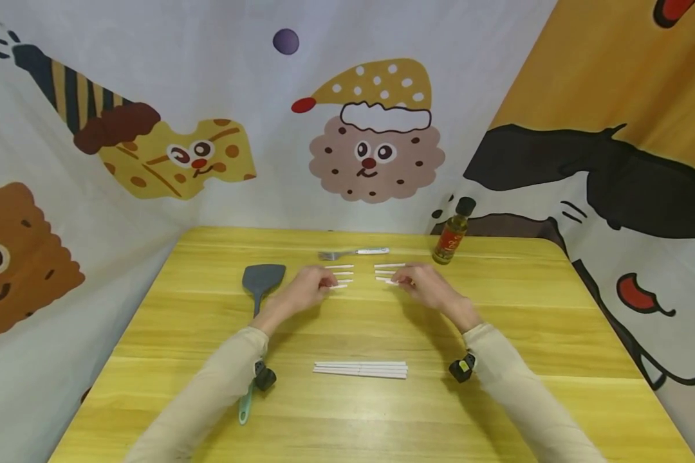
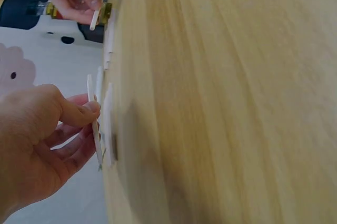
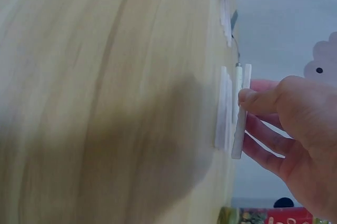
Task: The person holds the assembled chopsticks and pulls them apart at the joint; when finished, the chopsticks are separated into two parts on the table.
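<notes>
Between thumb and fingers, my left hand (image 1: pixel 305 287) pinches a short, thin white stick (image 2: pixel 96 129), raised above the tabletop in the left wrist view. My right hand (image 1: pixel 430 284) holds a similar short white stick (image 3: pixel 241 132) by thumb and fingertips. Beside the left fingers, several short white sticks (image 1: pixel 340 266) lie in a column, one behind another. A matching column of white sticks (image 1: pixel 389 265) lies by the right hand, partly covered by its fingers. Nearer the front, several longer white sticks (image 1: pixel 360 370) lie side by side in a bundle.
A fork (image 1: pixel 372 251) with a pale handle lies behind the columns. At the back right stands an oil bottle (image 1: pixel 452 239) with a dark cap. A grey spatula (image 1: pixel 263 276) lies on the left, its handle partly under the left arm. Wooden tabletop (image 1: pixel 347 418) surrounds everything.
</notes>
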